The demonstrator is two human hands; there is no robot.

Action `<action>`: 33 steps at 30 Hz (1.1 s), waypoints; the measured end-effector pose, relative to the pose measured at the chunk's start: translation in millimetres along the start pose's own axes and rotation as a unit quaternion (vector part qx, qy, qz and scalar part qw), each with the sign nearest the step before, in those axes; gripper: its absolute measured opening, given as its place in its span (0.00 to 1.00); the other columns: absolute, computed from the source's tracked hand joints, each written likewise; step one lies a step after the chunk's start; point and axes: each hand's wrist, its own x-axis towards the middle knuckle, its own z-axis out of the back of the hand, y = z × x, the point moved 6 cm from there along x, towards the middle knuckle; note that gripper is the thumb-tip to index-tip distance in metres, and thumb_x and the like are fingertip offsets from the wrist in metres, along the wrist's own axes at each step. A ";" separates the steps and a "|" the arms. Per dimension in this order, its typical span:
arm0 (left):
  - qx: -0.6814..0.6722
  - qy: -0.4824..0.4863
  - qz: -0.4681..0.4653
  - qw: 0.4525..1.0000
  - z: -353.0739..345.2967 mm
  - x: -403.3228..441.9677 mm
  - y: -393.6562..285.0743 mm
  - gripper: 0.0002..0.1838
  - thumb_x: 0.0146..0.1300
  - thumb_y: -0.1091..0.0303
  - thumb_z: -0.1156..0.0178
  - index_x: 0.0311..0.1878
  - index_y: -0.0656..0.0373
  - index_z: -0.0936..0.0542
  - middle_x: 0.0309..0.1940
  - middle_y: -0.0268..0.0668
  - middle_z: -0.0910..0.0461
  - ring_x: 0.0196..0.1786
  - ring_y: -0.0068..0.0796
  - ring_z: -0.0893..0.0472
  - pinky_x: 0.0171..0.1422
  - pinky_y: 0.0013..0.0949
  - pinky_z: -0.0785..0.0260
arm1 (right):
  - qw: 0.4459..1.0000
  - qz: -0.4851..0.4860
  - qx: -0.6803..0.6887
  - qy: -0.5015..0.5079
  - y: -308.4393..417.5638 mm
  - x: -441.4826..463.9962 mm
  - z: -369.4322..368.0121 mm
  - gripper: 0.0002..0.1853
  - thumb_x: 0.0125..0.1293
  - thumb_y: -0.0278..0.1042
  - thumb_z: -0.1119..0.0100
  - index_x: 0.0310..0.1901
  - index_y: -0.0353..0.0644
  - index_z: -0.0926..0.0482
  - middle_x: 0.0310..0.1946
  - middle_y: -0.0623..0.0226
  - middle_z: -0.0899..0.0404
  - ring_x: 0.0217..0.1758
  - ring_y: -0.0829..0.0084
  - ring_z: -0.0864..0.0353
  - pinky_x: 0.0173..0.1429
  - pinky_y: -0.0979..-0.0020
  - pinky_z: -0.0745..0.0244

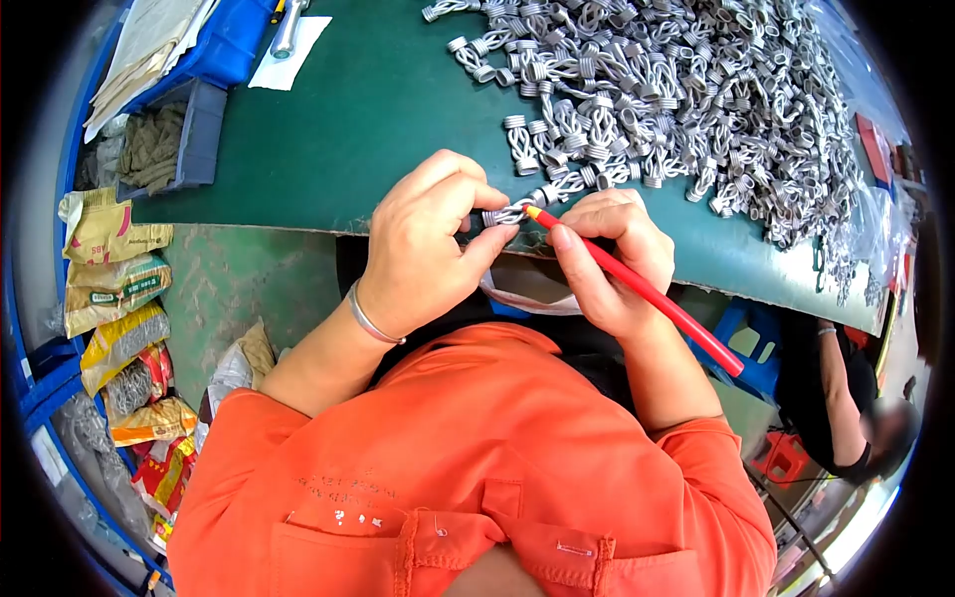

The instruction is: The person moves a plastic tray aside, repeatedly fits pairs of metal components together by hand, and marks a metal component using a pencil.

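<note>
My left hand (pixel 428 239) pinches a small grey metal part (pixel 507 214) with twisted loops and a ribbed collar, held at the table's front edge. In my right hand (pixel 619 261) is a red pencil (pixel 657 298), its tip touching or very close to the looped part. A few similar parts (pixel 572 182) lie just beyond my fingertips. From there a large heap of the same grey parts (pixel 696 90) spreads over the right side of the green table (pixel 328 129). My fingers hide part of the held piece.
On the left stand a grey bin (pixel 199 134) with cloth-like material and a blue tray (pixel 234 45) with papers. A metal tool (pixel 288 30) lies on white paper. Filled bags (pixel 119 284) line the left shelf. Another person (pixel 836 398) is at the right, near a blue stool (pixel 746 343).
</note>
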 end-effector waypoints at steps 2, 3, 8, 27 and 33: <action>0.001 0.001 -0.001 1.000 0.0 -0.4 0.2 0.12 0.42 0.80 0.30 0.32 0.62 0.20 0.32 0.34 0.25 0.24 0.19 0.31 0.28 0.22 0.36 | 1.000 0.003 0.005 0.013 0.4 0.8 2.3 0.08 0.52 0.20 0.35 0.28 0.41 0.26 0.23 0.67 0.21 0.25 0.69 0.22 0.34 0.71 0.32; -0.001 0.001 0.000 1.000 -0.1 -0.4 0.1 0.12 0.42 0.80 0.30 0.33 0.62 0.20 0.32 0.34 0.25 0.24 0.19 0.31 0.28 0.22 0.36 | 1.000 0.006 0.009 0.026 0.9 1.0 2.4 0.08 0.52 0.20 0.35 0.28 0.40 0.26 0.24 0.66 0.20 0.25 0.69 0.22 0.34 0.71 0.32; 0.000 0.001 -0.005 1.000 0.0 -0.5 -0.8 0.12 0.43 0.80 0.30 0.33 0.62 0.20 0.33 0.35 0.23 0.26 0.19 0.29 0.28 0.22 0.35 | 0.981 -0.128 0.116 -0.085 -11.6 -9.5 7.8 0.08 0.60 0.17 0.42 0.42 0.36 0.22 0.30 0.61 0.20 0.30 0.66 0.22 0.38 0.71 0.27; -0.280 0.005 0.008 0.960 -1.5 -9.4 10.7 0.15 0.50 0.89 0.36 0.41 0.70 0.25 0.43 0.42 0.26 0.42 0.26 0.21 0.46 0.27 0.23 | 0.979 -0.050 0.189 -0.064 -11.0 -15.8 -1.2 0.20 0.50 0.12 0.34 0.42 0.37 0.30 0.39 0.55 0.20 0.33 0.73 0.21 0.39 0.74 0.24; -0.302 -0.023 -0.008 0.953 0.5 -9.3 9.8 0.14 0.50 0.91 0.37 0.39 0.69 0.26 0.43 0.42 0.26 0.43 0.27 0.21 0.47 0.28 0.23 | 0.990 -0.036 0.132 -0.041 -9.6 -13.3 -3.3 0.19 0.51 0.13 0.34 0.43 0.38 0.30 0.40 0.57 0.20 0.34 0.73 0.21 0.40 0.75 0.24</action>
